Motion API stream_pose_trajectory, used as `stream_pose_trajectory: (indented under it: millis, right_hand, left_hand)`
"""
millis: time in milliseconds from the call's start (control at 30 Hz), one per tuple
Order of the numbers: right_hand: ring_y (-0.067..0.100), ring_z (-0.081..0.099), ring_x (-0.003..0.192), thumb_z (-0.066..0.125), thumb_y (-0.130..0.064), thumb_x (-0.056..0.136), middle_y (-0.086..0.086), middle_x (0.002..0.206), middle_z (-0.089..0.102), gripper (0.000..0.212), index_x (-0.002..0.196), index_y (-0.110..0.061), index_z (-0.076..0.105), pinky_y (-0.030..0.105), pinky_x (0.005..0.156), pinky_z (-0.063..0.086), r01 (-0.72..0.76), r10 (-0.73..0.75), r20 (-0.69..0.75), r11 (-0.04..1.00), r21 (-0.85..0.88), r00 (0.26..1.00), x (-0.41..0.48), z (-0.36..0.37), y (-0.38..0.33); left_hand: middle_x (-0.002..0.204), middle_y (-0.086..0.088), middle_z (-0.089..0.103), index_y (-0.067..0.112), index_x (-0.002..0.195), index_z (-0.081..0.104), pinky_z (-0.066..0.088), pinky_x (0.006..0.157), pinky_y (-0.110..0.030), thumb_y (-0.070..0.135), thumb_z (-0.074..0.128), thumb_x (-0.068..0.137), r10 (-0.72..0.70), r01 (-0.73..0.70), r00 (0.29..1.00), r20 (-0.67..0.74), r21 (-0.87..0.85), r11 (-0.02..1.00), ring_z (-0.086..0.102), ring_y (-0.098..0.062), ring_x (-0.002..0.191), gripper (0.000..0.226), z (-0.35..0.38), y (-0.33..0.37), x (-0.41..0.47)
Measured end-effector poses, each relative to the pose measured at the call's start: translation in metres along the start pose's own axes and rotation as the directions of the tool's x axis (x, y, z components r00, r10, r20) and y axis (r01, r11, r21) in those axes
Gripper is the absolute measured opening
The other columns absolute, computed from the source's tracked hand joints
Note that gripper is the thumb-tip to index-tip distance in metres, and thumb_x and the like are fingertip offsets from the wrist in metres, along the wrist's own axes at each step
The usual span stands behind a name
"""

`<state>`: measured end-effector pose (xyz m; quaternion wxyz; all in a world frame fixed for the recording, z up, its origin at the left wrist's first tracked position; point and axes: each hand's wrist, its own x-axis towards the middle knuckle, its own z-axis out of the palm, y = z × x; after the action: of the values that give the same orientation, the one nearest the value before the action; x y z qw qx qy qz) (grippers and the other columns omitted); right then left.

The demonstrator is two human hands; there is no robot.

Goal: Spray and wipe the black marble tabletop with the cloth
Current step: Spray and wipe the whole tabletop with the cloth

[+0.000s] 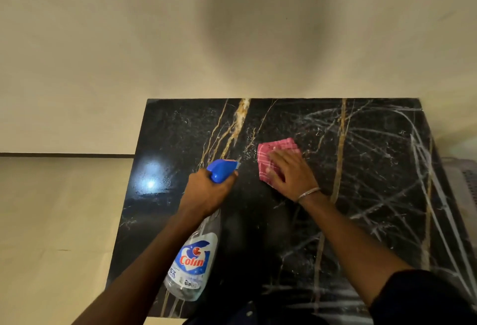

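Observation:
The black marble tabletop (361, 169) with gold and white veins fills the lower middle and right of the view. My left hand (206, 190) grips a clear spray bottle (192, 265) by its neck, its blue trigger head (222, 169) pointing away over the middle of the top. My right hand (289, 172) presses flat on a folded pink striped cloth (271, 154) lying on the marble just right of the nozzle. A thin bangle sits on the right wrist. White smears streak the right half of the top.
A plain cream wall (232, 27) rises behind the table's far edge. Beige floor (51, 221) lies to the left, with a dark skirting line. A grey perforated object (464, 182) stands off the table's right edge. A bright light reflection (151, 182) shows on the left marble.

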<state>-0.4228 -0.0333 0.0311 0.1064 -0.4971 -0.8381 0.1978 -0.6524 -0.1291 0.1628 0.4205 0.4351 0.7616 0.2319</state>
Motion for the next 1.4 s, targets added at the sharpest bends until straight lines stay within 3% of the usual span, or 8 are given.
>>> stream_pose_trajectory:
  millis: [300,467,600,733,900,1067,1200,1400]
  right_hand:
    - [0.038,0.000,0.149,0.018,-0.055,0.096,0.019,0.161,0.011,0.074,0.155,-0.009,0.016,0.057,0.119,0.002,-0.255,0.279,0.025,0.907,-0.336,0.960,0.039,0.046,-0.045]
    - [0.037,0.001,0.150,0.024,-0.059,0.093,0.017,0.161,0.015,0.078,0.155,-0.013,0.015,0.055,0.120,0.001,-0.088,0.126,0.106,0.947,-0.309,0.986,0.077,0.069,-0.098]
    - [0.030,-0.002,0.151,0.021,-0.049,0.097,0.009,0.163,0.014,0.067,0.156,-0.018,0.014,0.054,0.120,0.009,0.075,-0.018,0.180,0.947,-0.312,0.983,0.065,0.057,-0.060]
    - [0.032,0.004,0.150,0.023,-0.044,0.094,0.013,0.163,0.013,0.069,0.155,-0.014,0.017,0.055,0.119,0.012,-0.232,0.251,0.013,0.911,-0.340,0.968,0.042,0.022,0.018]
    - [0.037,0.004,0.149,0.021,-0.046,0.092,0.016,0.162,0.014,0.071,0.155,-0.014,0.015,0.059,0.118,0.008,-0.643,0.632,-0.130,0.728,-0.238,0.764,0.072,0.016,0.013]
    - [0.037,-0.002,0.150,0.019,-0.050,0.093,0.013,0.163,0.008,0.072,0.156,-0.018,0.010,0.057,0.119,0.005,-0.265,0.287,0.029,0.916,-0.301,0.957,0.112,0.061,-0.083]
    - [0.031,0.004,0.151,0.019,-0.053,0.086,0.008,0.162,0.019,0.075,0.153,-0.020,0.023,0.056,0.119,0.009,-0.019,0.073,0.195,0.965,-0.263,0.978,0.115,0.066,-0.104]
    - [0.030,0.000,0.151,0.011,-0.054,0.092,0.007,0.164,0.008,0.072,0.156,-0.021,0.010,0.054,0.120,0.009,-0.294,0.321,0.015,0.885,-0.360,0.947,0.098,0.020,0.022]
  left_hand:
    - [0.061,0.003,0.060,0.017,0.080,0.061,0.046,0.050,-0.014,0.038,0.067,0.086,-0.019,0.019,1.000,-0.022,-0.018,1.000,0.056,-0.003,0.050,0.022,-0.020,-0.016,0.040]
    - [0.068,-0.011,0.067,0.011,0.084,0.065,0.052,0.056,-0.031,0.038,0.069,0.083,-0.039,0.038,0.995,-0.090,-0.011,0.999,0.059,-0.016,0.055,0.027,-0.029,-0.018,0.059]
    - [0.074,-0.011,0.069,0.011,0.090,0.066,0.049,0.054,-0.023,0.038,0.067,0.086,0.003,-0.004,0.998,-0.065,-0.018,1.000,0.062,-0.017,0.059,0.027,-0.038,-0.015,0.073]
    - [0.073,-0.010,0.068,0.011,0.092,0.064,0.049,0.057,-0.024,0.038,0.065,0.088,0.029,-0.029,0.999,-0.017,-0.010,1.000,0.063,-0.019,0.062,0.028,-0.039,-0.013,0.087]
    - [0.067,-0.004,0.062,0.014,0.088,0.061,0.050,0.058,-0.028,0.038,0.064,0.088,0.043,-0.043,0.999,-0.031,-0.026,0.999,0.059,-0.014,0.058,0.024,-0.033,-0.010,0.093]
    - [0.063,-0.002,0.062,0.012,0.085,0.064,0.046,0.052,-0.021,0.039,0.067,0.086,0.012,-0.013,0.997,-0.072,-0.008,1.000,0.057,-0.010,0.053,0.028,-0.029,-0.007,0.097]
    - [0.066,0.000,0.063,0.016,0.093,0.064,0.047,0.053,-0.019,0.037,0.067,0.086,0.028,-0.028,0.996,-0.084,-0.008,1.000,0.060,-0.010,0.056,0.022,-0.030,-0.005,0.101]
    - [0.066,-0.006,0.064,0.012,0.087,0.063,0.048,0.056,-0.026,0.040,0.065,0.087,0.073,-0.073,0.996,-0.055,0.008,0.997,0.059,-0.014,0.057,0.028,-0.029,0.008,0.116]
